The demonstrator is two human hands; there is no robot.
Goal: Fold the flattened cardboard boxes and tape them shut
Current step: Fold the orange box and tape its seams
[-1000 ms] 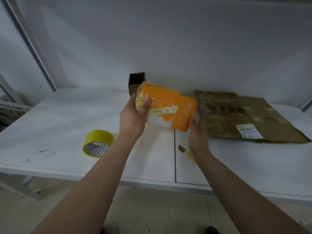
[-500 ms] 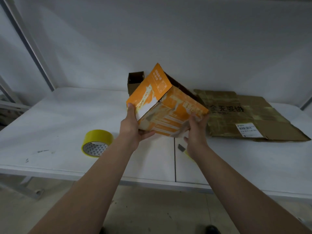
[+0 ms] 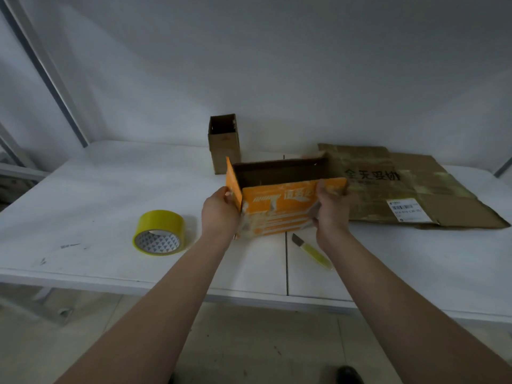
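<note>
Orange box point(image 3: 279, 209) now squared up, open mouth upward, where half second ago it was tilted, half collapsed. Left hand point(image 3: 220, 214) fingers clamped on left side panel; right hand point(image 3: 331, 210) fingers clamped on right front corner. Box low over white table point(image 3: 97, 195), contact unclear. Flaps untaped; likely next step.

Relative to box: yellow tape roll point(image 3: 159, 232) left, knife point(image 3: 311, 250) just in front, flattened brown cardboard point(image 3: 401, 187) right, small open box point(image 3: 224, 146) behind. Bare white wall beyond.

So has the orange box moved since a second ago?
Yes. The orange box has dropped and turned open-side up; it no longer overlaps the small brown box behind it, with both hands gripping its ends.
</note>
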